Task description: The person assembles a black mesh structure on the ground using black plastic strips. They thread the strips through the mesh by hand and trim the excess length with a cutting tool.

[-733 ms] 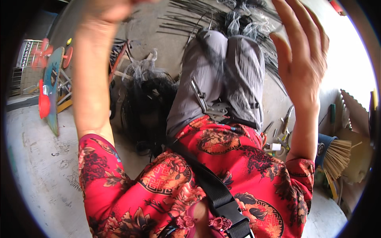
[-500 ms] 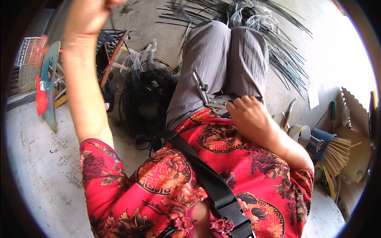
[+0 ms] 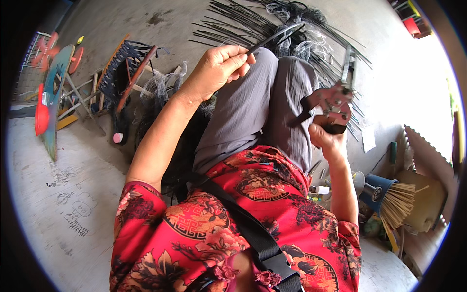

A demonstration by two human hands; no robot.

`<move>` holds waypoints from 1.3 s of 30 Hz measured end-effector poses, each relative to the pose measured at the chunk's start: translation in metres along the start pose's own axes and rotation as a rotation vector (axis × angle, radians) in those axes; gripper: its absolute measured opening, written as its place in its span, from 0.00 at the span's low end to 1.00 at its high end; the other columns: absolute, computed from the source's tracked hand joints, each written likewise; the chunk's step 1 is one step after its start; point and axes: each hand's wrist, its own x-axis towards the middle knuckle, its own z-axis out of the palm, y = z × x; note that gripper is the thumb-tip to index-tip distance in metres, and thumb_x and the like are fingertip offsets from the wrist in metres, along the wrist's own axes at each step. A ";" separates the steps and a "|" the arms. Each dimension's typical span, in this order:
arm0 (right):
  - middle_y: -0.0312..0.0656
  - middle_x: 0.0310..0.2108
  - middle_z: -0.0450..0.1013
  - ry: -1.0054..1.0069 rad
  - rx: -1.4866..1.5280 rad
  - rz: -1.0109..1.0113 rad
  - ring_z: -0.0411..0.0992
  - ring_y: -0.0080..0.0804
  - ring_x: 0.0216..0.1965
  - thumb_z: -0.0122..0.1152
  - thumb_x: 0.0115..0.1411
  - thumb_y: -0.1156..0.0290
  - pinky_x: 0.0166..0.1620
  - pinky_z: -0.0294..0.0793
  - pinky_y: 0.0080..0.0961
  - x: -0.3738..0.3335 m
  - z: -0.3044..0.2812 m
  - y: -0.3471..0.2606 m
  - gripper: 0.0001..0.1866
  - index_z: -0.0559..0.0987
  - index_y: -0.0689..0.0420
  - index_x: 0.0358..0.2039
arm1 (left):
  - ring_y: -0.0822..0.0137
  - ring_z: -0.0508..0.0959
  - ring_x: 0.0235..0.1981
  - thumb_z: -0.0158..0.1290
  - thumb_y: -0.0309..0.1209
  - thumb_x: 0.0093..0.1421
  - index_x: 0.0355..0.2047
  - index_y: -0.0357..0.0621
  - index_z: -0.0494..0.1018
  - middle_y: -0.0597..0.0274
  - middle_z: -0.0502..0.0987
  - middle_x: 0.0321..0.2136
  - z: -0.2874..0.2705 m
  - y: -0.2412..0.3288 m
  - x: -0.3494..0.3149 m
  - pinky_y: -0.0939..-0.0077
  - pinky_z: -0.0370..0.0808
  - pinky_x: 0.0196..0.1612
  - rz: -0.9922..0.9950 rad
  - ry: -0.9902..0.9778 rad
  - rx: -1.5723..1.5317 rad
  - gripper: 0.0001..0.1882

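Observation:
My left hand [image 3: 219,68] is raised in front of my left knee. Its thumb and fingers pinch a narrow dark strip [image 3: 276,36], which points away toward the upper right. Beyond my right thigh, my right hand [image 3: 331,145] grips a metal lever tool [image 3: 334,103] from below. The tool has a worn reddish-brown body and a long grey arm standing up from it; motion blurs it somewhat. Most of my right fingers are hidden behind the tool. The strip and the tool are apart.
Long dark strips [image 3: 233,31] and clear plastic wrap [image 3: 296,44] lie on the floor past my knees. A folding chair [image 3: 124,73] and a green board [image 3: 59,97] stand left. At right, a blue container [image 3: 372,190] sits beside a bundle of thin sticks [image 3: 399,197].
My left hand has come down from the upper left toward my knee, strip in its fingers. My right hand has lifted the lever tool off my lap, rightward and away, and turned it.

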 end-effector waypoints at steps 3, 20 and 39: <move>0.31 0.24 0.72 0.100 0.060 -0.146 0.65 0.17 0.22 0.66 0.79 0.62 0.26 0.61 0.20 0.044 0.001 0.018 0.16 0.82 0.61 0.57 | 0.83 0.69 0.30 0.51 0.31 0.83 0.50 0.37 0.83 0.74 0.76 0.30 0.018 0.010 0.003 0.87 0.65 0.32 0.079 0.022 0.041 0.12; 0.45 0.29 0.82 0.039 -0.387 0.067 0.82 0.28 0.28 0.64 0.79 0.61 0.37 0.80 0.32 0.044 0.028 -0.030 0.21 0.81 0.59 0.65 | 0.79 0.75 0.28 0.54 0.28 0.81 0.50 0.35 0.84 0.70 0.77 0.26 0.058 0.048 -0.008 0.79 0.74 0.34 0.324 0.244 0.540 0.11; 0.45 0.26 0.83 0.019 -0.413 0.136 0.81 0.29 0.26 0.64 0.79 0.62 0.34 0.80 0.32 0.069 0.046 -0.058 0.19 0.82 0.61 0.61 | 0.58 0.85 0.35 0.58 0.24 0.62 0.56 0.36 0.79 0.58 0.80 0.35 0.076 0.012 0.023 0.66 0.84 0.37 0.765 0.517 1.228 0.20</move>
